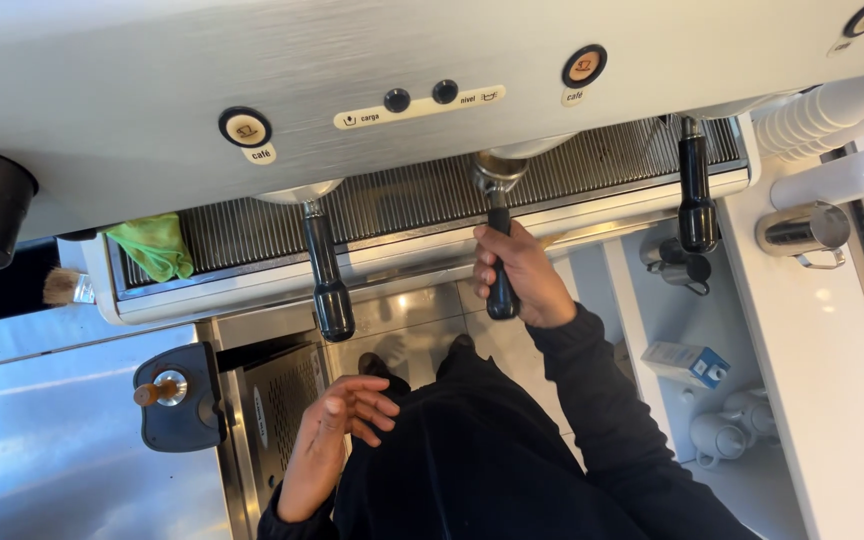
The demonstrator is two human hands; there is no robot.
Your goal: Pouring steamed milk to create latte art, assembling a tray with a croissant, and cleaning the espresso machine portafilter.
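Right hand [524,272] fingers clamped on the middle portafilter handle [499,262] (black), left hand [344,418] empty, fingers loosely apart.

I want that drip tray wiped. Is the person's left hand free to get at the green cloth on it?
Probably yes: the left hand is empty and open, and nothing covers the green cloth on the drip tray.

Drip tray [252,225] w/ green cloth [155,245], white counter [832,340] w/ steel jug [800,230]
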